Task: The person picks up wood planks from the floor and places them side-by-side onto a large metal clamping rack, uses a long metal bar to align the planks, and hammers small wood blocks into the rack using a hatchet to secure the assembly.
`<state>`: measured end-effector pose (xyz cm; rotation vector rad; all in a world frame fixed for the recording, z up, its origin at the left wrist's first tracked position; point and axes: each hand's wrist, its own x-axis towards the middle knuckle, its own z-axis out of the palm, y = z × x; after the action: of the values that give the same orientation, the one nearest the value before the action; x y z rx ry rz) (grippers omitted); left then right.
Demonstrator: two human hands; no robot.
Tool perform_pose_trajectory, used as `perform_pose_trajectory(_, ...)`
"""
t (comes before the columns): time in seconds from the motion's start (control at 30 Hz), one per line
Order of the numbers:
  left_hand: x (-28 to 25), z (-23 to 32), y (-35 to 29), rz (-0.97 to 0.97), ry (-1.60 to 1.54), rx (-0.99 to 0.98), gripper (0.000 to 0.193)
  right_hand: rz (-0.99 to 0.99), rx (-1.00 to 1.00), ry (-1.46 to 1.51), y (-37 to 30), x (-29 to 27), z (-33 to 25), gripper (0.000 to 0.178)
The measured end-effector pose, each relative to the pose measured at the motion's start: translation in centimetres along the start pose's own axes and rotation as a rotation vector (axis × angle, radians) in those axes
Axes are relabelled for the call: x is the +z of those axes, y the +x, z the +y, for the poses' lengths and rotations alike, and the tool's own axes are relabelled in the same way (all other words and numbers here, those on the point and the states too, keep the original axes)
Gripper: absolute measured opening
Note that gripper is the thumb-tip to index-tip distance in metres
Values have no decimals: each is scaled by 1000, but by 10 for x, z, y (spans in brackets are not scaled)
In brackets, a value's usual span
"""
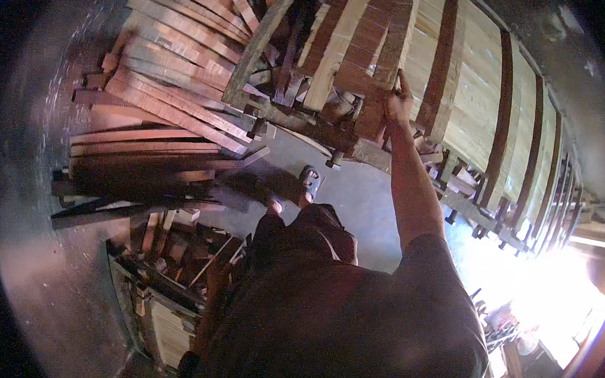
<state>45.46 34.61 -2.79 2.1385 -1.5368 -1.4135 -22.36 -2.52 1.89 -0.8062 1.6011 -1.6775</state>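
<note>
My right arm reaches forward to a long wooden rack holding slats and boards. My right hand [399, 107] is closed at the near end of a pale wooden slat [397, 41], one finger lying along its edge. Next to the hand is a reddish-brown board [371, 111]. Pale glued panels [470, 95], crossed by dark wooden bars [503, 96], fill the rack further right. My left arm hangs low at my side in deep shadow. The left hand [216, 278] shows dimly beside a container of wood offcuts, and its fingers cannot be made out.
Stacked planks [178, 109] lie to the left. Behind them, nearer me, stands a container [156, 284] full of offcuts. Bolts [333, 161] stick out from the rack's near edge. My sandalled foot [309, 182] is on the grey floor [366, 192]. Glare washes out the right.
</note>
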Motion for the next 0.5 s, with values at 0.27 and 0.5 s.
perform_pose_trajectory(0.27, 29, 13, 54, 117, -49, 51, 54, 66, -5, -453, -3, -64, -33, 47)
perform_pose_trajectory(0.5, 44, 281, 135, -5, -115, 497, 65, -217, 87, 34, -114, -69, -172, 71)
